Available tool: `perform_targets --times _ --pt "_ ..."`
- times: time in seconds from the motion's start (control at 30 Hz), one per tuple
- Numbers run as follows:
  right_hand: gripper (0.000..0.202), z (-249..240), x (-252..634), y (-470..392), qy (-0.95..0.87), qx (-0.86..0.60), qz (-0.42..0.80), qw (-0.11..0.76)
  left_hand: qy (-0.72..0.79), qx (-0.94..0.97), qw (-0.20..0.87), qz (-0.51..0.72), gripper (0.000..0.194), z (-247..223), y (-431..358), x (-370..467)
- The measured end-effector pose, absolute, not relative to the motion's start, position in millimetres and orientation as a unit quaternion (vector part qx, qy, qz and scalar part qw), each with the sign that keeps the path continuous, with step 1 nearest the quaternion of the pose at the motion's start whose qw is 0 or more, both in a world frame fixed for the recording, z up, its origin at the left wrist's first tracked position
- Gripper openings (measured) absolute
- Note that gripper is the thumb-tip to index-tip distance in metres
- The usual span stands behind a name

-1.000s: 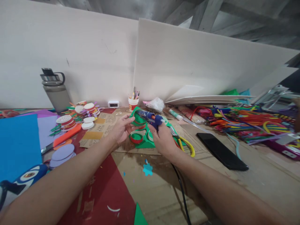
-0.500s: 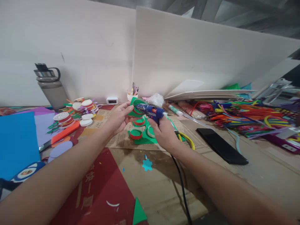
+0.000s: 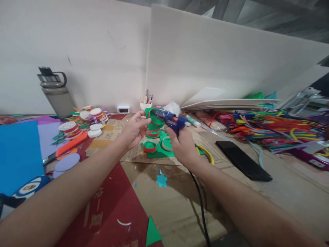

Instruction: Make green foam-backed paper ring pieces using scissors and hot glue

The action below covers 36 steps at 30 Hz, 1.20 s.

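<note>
My left hand (image 3: 135,132) pinches a green sheet piece with a ring (image 3: 156,124) on it, raised above the work surface. In my right hand (image 3: 183,145) is a blue glue gun (image 3: 171,120), its fingers wrapped round the handle. The gun points left, its front end overlapping the ring's opening; whether the nozzle touches is not clear. Below, a red-edged ring (image 3: 149,146) and a pale ring (image 3: 167,144) rest on a green sheet (image 3: 160,153). Another red ring (image 3: 153,134) sits just under the lifted piece. A black cord (image 3: 199,195) trails from the gun.
An orange utility knife (image 3: 72,143) and red-white drum-like pieces (image 3: 69,128) lie left, near a grey bottle (image 3: 58,97). A black phone (image 3: 241,160), yellow-handled tool (image 3: 205,153) and colourful pipe cleaners (image 3: 264,127) are right. A blue gear-shaped cutout (image 3: 161,180) lies in front.
The glue gun and my right hand have shifted slightly right. The held green piece is turned more toward me, showing more of the ring's inside.
</note>
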State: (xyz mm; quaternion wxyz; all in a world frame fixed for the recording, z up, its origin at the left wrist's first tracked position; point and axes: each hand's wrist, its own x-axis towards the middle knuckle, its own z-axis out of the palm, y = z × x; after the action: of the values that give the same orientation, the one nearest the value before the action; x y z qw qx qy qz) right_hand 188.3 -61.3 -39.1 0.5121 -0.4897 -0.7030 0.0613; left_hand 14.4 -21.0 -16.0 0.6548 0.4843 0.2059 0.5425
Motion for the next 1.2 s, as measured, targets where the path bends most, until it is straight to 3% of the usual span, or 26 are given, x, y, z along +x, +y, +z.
perform_targets --times 0.17,0.5,0.9,1.2 --pt "0.039 -47 187 -57 -0.724 -0.482 0.055 0.491 0.201 0.444 0.678 0.55 0.006 -20 -15 10" --pt "0.037 -49 182 -59 -0.749 -0.464 0.077 0.466 0.238 0.431 0.665 0.562 0.018 -25 -12 12" --pt "0.035 -52 185 -56 -0.711 -0.521 0.008 0.472 0.214 0.423 0.634 0.611 0.019 -33 -20 25" --pt "0.036 -53 186 -53 -0.719 -0.494 0.04 0.487 0.196 0.415 0.665 0.59 0.016 -38 -22 25"
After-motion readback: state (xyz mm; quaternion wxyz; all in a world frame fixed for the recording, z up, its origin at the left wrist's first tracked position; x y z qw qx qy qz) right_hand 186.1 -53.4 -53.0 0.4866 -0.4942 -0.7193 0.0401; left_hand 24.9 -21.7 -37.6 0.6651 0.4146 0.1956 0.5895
